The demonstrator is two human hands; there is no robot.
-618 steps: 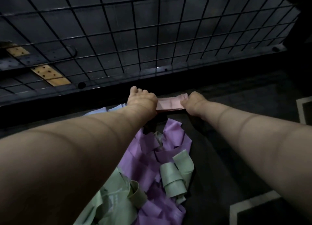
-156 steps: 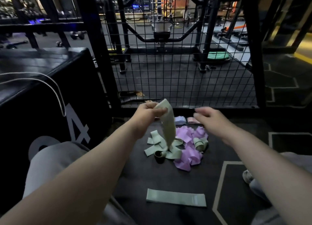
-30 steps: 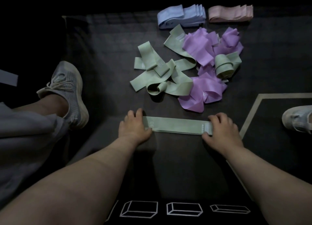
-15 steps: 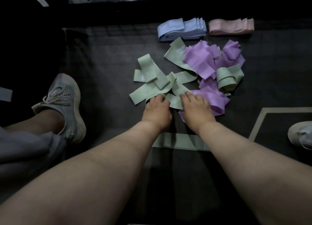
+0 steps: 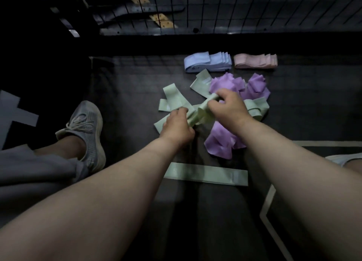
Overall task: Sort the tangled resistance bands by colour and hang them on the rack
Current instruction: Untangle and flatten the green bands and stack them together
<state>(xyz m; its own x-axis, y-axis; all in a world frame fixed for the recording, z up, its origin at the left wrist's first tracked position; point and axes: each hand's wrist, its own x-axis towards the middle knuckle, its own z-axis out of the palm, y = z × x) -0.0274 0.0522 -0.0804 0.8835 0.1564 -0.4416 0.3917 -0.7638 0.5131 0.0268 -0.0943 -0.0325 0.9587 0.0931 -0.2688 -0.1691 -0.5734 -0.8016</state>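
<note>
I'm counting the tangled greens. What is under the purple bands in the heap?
The upper green band seems to slip beneath the purple bands at their left edge; elsewhere only floor mat shows around them. Anything deeper is covered.

Both bare forearms extended forward, left hand (image 5: pixel 177 126) and right hand (image 5: pixel 228 106) close together, right farther, both curled round one green band (image 5: pixel 199 114).
</note>
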